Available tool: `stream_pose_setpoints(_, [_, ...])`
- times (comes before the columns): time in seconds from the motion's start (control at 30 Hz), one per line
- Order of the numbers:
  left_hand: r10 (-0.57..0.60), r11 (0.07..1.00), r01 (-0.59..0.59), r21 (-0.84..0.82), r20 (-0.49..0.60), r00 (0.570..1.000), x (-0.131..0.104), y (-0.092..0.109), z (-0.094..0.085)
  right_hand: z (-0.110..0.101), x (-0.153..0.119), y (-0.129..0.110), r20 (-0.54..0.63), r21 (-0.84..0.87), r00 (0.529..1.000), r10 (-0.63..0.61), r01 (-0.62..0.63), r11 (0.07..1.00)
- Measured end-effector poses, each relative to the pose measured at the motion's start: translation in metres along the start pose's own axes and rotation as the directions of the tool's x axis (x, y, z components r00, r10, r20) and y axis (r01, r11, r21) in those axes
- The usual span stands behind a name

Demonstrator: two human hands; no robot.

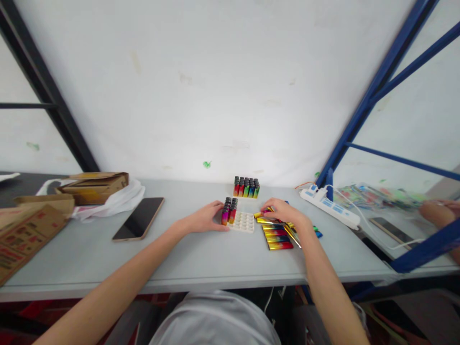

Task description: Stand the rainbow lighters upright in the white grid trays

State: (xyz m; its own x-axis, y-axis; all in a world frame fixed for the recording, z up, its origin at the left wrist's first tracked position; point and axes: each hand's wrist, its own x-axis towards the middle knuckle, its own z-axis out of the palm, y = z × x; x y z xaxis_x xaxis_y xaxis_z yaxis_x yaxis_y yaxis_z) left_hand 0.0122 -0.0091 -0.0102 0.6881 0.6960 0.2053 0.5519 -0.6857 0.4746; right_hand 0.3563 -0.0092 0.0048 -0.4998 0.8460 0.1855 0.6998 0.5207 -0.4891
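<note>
A white tray (247,222) with round slots lies on the grey table, its left part filled with upright red-purple lighters (229,212). My left hand (209,217) is at the tray's left side, thumb and fingers apart around its edge beside the lighters. To the right of the tray, my right hand (282,212) pinches a shiny gold-and-red lighter (259,214) over a pile of lighters (278,237) lying flat. Behind the tray stands a full block of upright multicoloured lighters (246,187).
A phone (139,219), a white plastic bag (120,203) and cardboard boxes (34,227) are on the left. On the right lie a white power strip (329,208) and cable by a blue frame post (362,108). Another person's hand (436,211) shows at the far right.
</note>
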Motion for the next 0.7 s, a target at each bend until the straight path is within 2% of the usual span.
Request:
stream_pose_setpoints(0.2, [-0.002, 1.0, 0.002, -0.011, 0.014, 1.0, 0.0, 0.002, -0.001, 0.004, 0.0, 0.004, -0.068, -0.101, 0.994, 0.088, -0.094, 0.99])
stream_pose_setpoints(0.27, [-0.003, 1.0, 0.003, -0.019, 0.008, 1.0, -0.001, 0.003, -0.002, 0.003, 0.0, 0.0, -0.111, -0.07, 0.988, 0.107, -0.115, 0.991])
stream_pose_setpoints(0.37, [0.0, 1.0, 0.0, -0.021, -0.005, 1.0, -0.001, 0.003, -0.001, 0.0, 0.001, -0.011, -0.239, 0.009, 0.966, 0.096, -0.097, 0.995])
stream_pose_setpoints(0.43, [0.005, 1.0, -0.005, -0.025, -0.007, 1.0, -0.001, 0.002, -0.001, -0.002, 0.004, -0.019, -0.324, 0.087, 0.943, 0.081, -0.055, 0.995])
stream_pose_setpoints(0.53, [0.011, 0.999, -0.011, -0.038, -0.01, 1.0, -0.001, 0.001, -0.001, -0.003, 0.01, -0.031, -0.404, 0.294, 0.908, 0.113, 0.012, 0.956])
stream_pose_setpoints(0.63, [0.001, 0.999, -0.001, -0.038, -0.005, 1.0, -0.001, 0.001, -0.001, 0.001, 0.015, -0.042, -0.457, 0.514, 0.865, 0.207, 0.068, 0.855])
stream_pose_setpoints(0.7, [-0.011, 1.0, 0.011, -0.026, 0.01, 1.0, -0.001, 0.002, -0.001, 0.007, 0.017, -0.05, -0.449, 0.649, 0.859, 0.245, 0.125, 0.75])
